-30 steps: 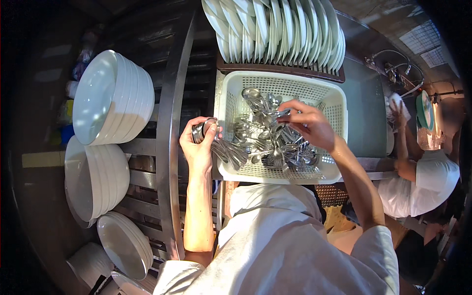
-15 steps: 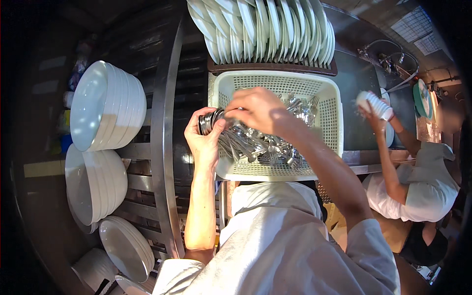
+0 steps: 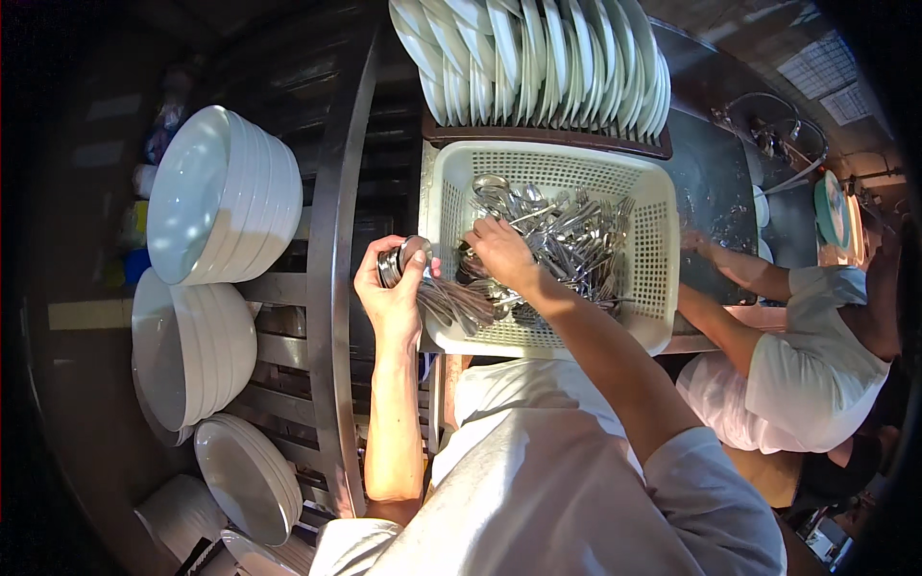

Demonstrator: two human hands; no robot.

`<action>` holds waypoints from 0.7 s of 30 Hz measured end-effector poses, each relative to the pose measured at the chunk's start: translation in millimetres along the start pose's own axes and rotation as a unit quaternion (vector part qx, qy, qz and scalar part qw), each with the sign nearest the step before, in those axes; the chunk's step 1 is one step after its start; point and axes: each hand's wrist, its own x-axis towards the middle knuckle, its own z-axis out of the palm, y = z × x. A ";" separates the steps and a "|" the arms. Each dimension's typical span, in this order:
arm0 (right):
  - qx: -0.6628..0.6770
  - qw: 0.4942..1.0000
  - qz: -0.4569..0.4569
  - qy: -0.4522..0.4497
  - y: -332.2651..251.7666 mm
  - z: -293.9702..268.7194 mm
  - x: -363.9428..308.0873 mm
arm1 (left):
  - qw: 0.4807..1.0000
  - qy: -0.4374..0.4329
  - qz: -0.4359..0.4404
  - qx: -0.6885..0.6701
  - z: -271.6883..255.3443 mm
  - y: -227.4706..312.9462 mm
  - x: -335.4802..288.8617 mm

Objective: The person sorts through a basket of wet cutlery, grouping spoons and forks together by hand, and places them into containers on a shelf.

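My left hand (image 3: 389, 298) is closed around a bundle of metal spoons (image 3: 416, 252) at the left rim of a cream plastic basket (image 3: 658, 317). Their bowls are nested together at the thumb, and the handles fan out to the right over the basket. Inside the basket lies a loose pile of metal cutlery (image 3: 576, 235), forks and spoons among it. My right hand (image 3: 501, 254) reaches into the left part of this pile with its fingers curled down. What its fingertips grip, if anything, is hidden.
White plates (image 3: 538, 67) stand on edge in a dark rack behind the basket. Stacks of white bowls (image 3: 226, 197) and plates (image 3: 245, 480) sit on the slatted metal shelf at left. Close on the right, a co-worker (image 3: 797, 355) reaches over a wet metal counter (image 3: 711, 202).
My right hand has moved away from the spoons in my left hand and down into the cutlery. The co-worker's hands have lowered, and the white stacked items they held are out of their raised hands.
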 end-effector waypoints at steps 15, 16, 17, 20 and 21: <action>0.429 0.890 -0.038 0.152 -89.6 -78.8 -20.7 | 0.995 0.067 -0.066 0.016 -0.2 -27.3 16.1; 0.441 0.881 -0.052 0.159 -86.8 -77.9 -21.6 | 0.995 0.067 -0.067 0.017 -1.1 -28.1 15.0; 0.442 0.881 -0.052 0.158 -82.8 -74.1 -20.5 | 0.997 0.053 -0.052 0.031 -2.2 -28.4 13.9; 0.448 0.879 -0.069 0.148 -66.0 -66.0 -12.2 | 0.995 0.042 -0.034 0.085 -0.3 -25.4 13.7; 0.525 0.840 -0.055 0.124 -62.6 -65.1 -10.0 | 0.994 0.059 -0.023 0.093 -4.0 -27.1 14.1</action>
